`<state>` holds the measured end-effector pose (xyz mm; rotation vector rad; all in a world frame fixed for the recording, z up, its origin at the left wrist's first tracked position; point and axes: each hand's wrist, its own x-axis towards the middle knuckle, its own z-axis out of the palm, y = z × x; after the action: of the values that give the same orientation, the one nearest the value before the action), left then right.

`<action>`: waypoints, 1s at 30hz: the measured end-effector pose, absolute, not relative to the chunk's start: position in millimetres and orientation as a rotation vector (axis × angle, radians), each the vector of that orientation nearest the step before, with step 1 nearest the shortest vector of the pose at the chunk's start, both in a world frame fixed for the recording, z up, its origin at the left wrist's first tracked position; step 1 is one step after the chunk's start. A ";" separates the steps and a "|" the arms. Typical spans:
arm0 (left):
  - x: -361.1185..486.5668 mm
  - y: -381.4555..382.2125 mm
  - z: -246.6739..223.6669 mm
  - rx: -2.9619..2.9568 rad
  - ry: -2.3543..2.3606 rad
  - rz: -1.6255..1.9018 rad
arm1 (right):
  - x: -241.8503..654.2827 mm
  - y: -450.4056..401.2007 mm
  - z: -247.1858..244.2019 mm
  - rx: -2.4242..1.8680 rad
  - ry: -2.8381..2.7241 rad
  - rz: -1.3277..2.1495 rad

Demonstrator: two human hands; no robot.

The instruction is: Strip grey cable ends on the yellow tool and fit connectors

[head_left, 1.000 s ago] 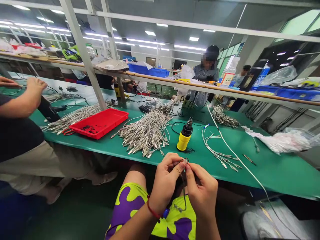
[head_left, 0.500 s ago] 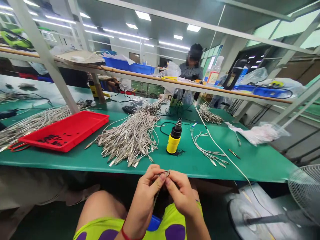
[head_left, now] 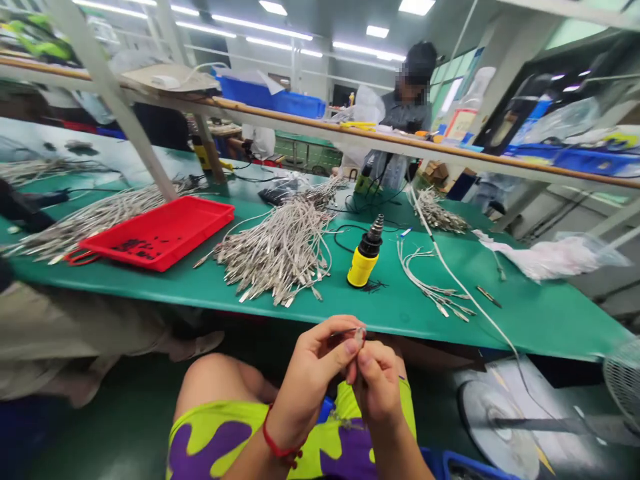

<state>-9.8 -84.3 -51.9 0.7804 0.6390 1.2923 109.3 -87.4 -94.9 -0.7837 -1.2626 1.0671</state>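
Note:
Both hands meet above my lap, close to the bench's front edge. My left hand [head_left: 323,357] is closed, pinching a small pale connector [head_left: 359,335] between thumb and fingers. Thin dark and reddish wires seem to come off it; most of it is hidden by my fingers. My right hand [head_left: 379,380] is closed against the same piece, thumb and fingertips touching it from the right. On the bench ahead lies a big heap of grey cables [head_left: 277,253] with metal plug ends. Right of it stands a yellow-and-black hot air gun [head_left: 364,260], nozzle up.
A red tray [head_left: 200,223] with small black pieces sits on the green bench [head_left: 180,280] at left. A few cables [head_left: 425,287] lie at right, near a long white cord [head_left: 455,277]. A shelf [head_left: 300,127] crosses above; a fan [head_left: 623,380] stands at right.
The view has shifted, so the bench sits higher in the picture. My right hand has turned more upright and dropped slightly below the left fingertips; both hands stay together on the small piece.

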 end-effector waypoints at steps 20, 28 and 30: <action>5.1 -102.1 -38.8 0.560 0.548 1.349 | 109.8 -111.3 -93.3 -0.921 -1.298 0.777; 5.5 -102.5 -37.7 0.551 0.516 1.360 | 106.6 -110.4 -91.0 -0.795 -1.218 0.843; 5.7 -102.4 -38.2 0.550 0.508 1.356 | 107.3 -110.7 -92.3 -0.778 -1.209 0.858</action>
<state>5.7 -102.4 -38.2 0.5501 0.5079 1.3564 107.3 -110.7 -92.3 -0.7777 -1.2095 0.8577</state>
